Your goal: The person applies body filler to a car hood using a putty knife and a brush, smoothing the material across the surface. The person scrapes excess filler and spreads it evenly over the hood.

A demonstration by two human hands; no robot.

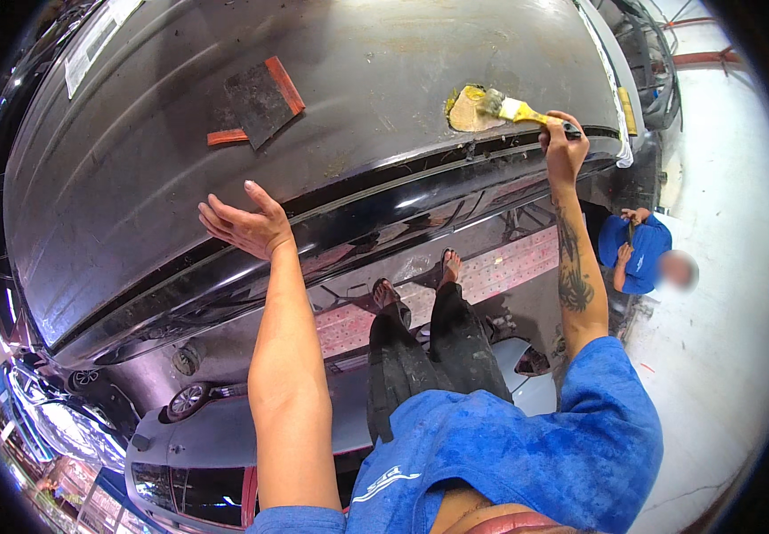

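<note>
In my right hand [564, 156] is a paintbrush [534, 117] with a yellow handle, its dark end sticking out past my fingers. The brush tip rests at a tan and yellowish patch [466, 116] on the dark grey vehicle roof [340, 71], close to the near roof edge. My left hand [249, 222] is open, fingers spread and holding nothing, over the roof edge at left; whether it touches the roof I cannot tell. Beyond that hand lies a dark square sheet [264, 109] with orange-red strips along parts of it.
My feet are on a long pinkish-red plank [518, 267] beside the vehicle. Below it stands a grey car [197, 427]. At right is another person in a blue shirt [638, 254]. A yellow block [626, 111] sits at the roof's right end; whitish paper [91, 53] lies at far left.
</note>
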